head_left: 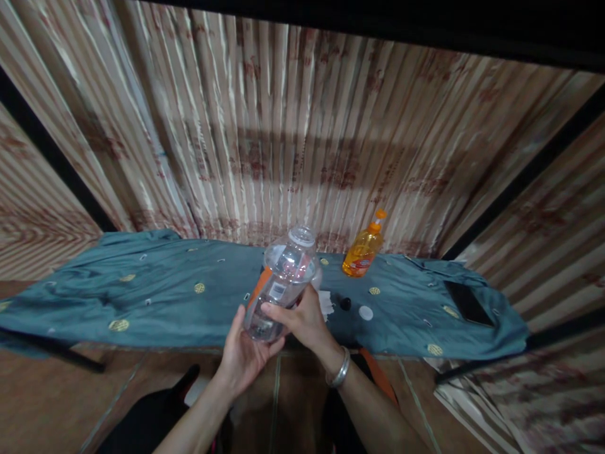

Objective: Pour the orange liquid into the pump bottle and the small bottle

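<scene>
I hold a clear plastic bottle (283, 277) with an orange label strip, tilted with its open neck pointing up and away. My left hand (243, 356) cups its base from below, fingers wrapped around it. My right hand (302, 318), with a silver bangle on the wrist, grips the bottle's side. The bottle hangs over the near edge of a low bench covered in teal cloth (155, 296).
On the cloth stand an orange liquid bottle with an orange cap (363, 251), a small black cap (345, 304), a white round lid (365, 313), white paper (326, 302) and a dark phone (467, 302). Striped curtains hang behind.
</scene>
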Action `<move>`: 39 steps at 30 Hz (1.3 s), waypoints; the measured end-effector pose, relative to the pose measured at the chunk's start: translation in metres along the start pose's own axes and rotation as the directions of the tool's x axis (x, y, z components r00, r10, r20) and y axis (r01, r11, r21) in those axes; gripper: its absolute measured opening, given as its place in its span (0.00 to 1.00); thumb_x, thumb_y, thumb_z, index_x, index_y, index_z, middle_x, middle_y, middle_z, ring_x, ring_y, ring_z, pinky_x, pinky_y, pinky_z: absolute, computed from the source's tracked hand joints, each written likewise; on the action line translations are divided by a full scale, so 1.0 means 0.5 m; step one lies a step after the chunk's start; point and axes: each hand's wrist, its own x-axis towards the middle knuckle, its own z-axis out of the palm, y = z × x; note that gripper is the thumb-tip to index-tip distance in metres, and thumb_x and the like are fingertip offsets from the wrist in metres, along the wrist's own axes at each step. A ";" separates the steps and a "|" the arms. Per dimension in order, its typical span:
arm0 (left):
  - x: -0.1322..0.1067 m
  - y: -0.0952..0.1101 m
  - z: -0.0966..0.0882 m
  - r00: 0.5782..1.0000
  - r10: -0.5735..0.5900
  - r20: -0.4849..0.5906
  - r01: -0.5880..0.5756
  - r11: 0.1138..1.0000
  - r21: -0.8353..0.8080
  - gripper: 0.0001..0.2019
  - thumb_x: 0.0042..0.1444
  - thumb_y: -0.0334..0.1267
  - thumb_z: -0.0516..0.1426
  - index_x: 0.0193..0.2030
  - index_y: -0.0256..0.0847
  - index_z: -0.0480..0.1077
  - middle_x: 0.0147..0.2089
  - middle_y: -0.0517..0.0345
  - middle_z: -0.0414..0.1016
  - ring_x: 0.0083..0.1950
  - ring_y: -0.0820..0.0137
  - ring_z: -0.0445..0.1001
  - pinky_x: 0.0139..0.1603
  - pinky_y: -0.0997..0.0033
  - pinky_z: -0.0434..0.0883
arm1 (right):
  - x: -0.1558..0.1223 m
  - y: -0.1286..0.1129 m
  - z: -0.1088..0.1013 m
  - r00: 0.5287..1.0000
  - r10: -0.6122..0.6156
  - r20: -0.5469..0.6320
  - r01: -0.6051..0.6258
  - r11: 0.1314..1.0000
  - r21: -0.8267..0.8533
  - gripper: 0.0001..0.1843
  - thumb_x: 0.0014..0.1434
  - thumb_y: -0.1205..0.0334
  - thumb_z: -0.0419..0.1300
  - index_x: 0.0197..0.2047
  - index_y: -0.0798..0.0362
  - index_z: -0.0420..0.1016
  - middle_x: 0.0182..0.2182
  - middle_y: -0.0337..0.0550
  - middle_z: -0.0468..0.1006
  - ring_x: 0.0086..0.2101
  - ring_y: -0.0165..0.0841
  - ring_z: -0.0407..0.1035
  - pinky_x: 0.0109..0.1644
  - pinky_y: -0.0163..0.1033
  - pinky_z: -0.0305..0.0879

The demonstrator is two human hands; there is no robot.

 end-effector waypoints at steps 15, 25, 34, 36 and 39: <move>0.026 0.103 -0.012 0.923 0.343 -0.174 -0.348 0.938 0.003 0.14 0.61 0.41 0.51 0.48 0.39 0.73 0.44 0.45 0.80 0.42 0.54 0.80 0.36 0.53 0.79 | 0.025 0.127 -0.151 0.963 -0.201 -0.177 0.074 0.834 -0.547 0.53 0.53 0.43 0.64 0.70 0.56 0.41 0.68 0.61 0.51 0.67 0.49 0.47 0.68 0.59 0.48; 0.064 0.124 -0.055 0.881 0.424 -0.212 -0.411 0.906 0.105 0.11 0.51 0.39 0.60 0.41 0.39 0.75 0.40 0.51 0.82 0.40 0.58 0.80 0.37 0.51 0.80 | 0.023 0.244 -0.112 0.972 0.087 -0.220 -0.180 0.875 -0.450 0.45 0.46 0.51 0.69 0.64 0.53 0.56 0.49 0.51 0.78 0.47 0.45 0.75 0.50 0.48 0.72; 0.101 0.136 -0.062 0.852 0.493 -0.176 -0.475 0.869 0.136 0.13 0.40 0.37 0.67 0.36 0.41 0.74 0.37 0.54 0.82 0.38 0.58 0.80 0.35 0.51 0.80 | 0.038 0.256 -0.105 0.973 0.094 -0.212 -0.203 0.786 -0.583 0.34 0.53 0.52 0.63 0.59 0.58 0.61 0.40 0.50 0.80 0.41 0.45 0.77 0.45 0.46 0.73; 0.110 0.143 -0.060 0.839 0.522 -0.154 -0.503 0.852 0.149 0.13 0.40 0.37 0.67 0.35 0.42 0.74 0.37 0.55 0.82 0.38 0.58 0.80 0.35 0.52 0.80 | 0.041 0.254 -0.105 0.978 0.092 -0.188 -0.188 0.779 -0.598 0.34 0.54 0.51 0.63 0.59 0.59 0.61 0.41 0.51 0.80 0.41 0.46 0.77 0.45 0.47 0.73; 0.118 0.154 -0.060 0.820 0.560 -0.117 -0.535 0.823 0.190 0.13 0.40 0.36 0.67 0.35 0.42 0.73 0.36 0.57 0.81 0.37 0.60 0.80 0.35 0.54 0.80 | 0.045 0.249 -0.105 0.987 0.062 -0.150 -0.142 0.773 -0.619 0.33 0.54 0.52 0.62 0.59 0.59 0.60 0.42 0.53 0.80 0.43 0.47 0.77 0.46 0.48 0.73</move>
